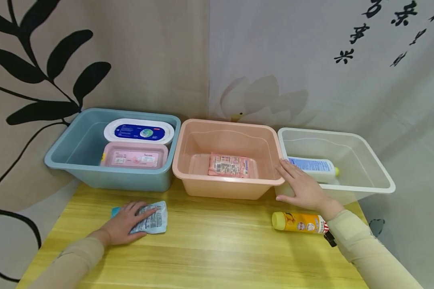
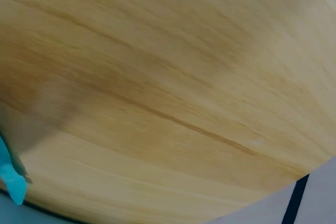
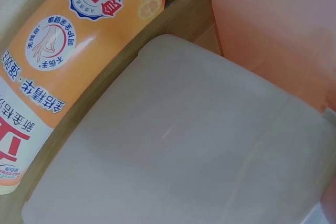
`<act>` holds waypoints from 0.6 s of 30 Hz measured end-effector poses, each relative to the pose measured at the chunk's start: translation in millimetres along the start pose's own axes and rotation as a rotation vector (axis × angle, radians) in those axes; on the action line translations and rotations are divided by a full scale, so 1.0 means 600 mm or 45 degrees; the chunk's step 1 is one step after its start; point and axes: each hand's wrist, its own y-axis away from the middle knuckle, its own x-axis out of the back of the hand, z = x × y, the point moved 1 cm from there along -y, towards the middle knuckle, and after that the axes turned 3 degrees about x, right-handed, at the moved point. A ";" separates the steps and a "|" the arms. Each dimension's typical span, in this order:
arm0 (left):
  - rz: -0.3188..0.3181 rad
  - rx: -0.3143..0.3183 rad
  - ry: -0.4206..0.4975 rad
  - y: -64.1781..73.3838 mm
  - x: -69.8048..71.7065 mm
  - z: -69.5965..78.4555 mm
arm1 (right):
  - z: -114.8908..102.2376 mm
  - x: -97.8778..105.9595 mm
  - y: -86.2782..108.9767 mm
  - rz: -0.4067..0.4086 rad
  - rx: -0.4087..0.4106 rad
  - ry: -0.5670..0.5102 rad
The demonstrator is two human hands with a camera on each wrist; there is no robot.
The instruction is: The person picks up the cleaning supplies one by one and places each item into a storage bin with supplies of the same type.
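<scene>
My left hand (image 1: 124, 222) rests over a light blue pouch (image 1: 155, 218) lying on the table, its index finger stretched across the printed face. Part of the pouch is hidden under the palm. A turquoise piece (image 2: 13, 177) shows at the lower left of the left wrist view. My right hand (image 1: 305, 188), fingers straight, lies at the front left corner of the white bin (image 1: 365, 188), fingertips by the peach bin's rim. Near that wrist lies a yellow-capped orange bottle (image 1: 300, 222), partly covered by the sleeve; its label (image 3: 79, 40) is close in the right wrist view.
In the blue bin (image 1: 112, 176) sit a white-and-blue pack (image 1: 139, 131) and a pink pack (image 1: 135, 155). The peach bin (image 1: 224, 188) holds a pink packet (image 1: 229, 165). Inside the white bin is a white bottle (image 1: 314, 168) with a blue label. A curtain (image 1: 159, 60) hangs behind.
</scene>
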 end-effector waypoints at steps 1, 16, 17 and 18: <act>-0.004 -0.001 0.005 0.000 0.000 0.002 | 0.000 -0.001 0.000 -0.004 -0.001 0.000; -0.025 -0.148 -0.043 -0.034 0.031 0.034 | 0.002 -0.002 0.000 0.017 0.012 0.004; -0.030 -0.151 -0.050 -0.037 0.034 0.036 | 0.002 -0.002 0.000 0.011 0.012 0.003; -0.036 -0.151 -0.058 -0.039 0.037 0.037 | 0.002 -0.002 0.000 0.011 0.011 0.005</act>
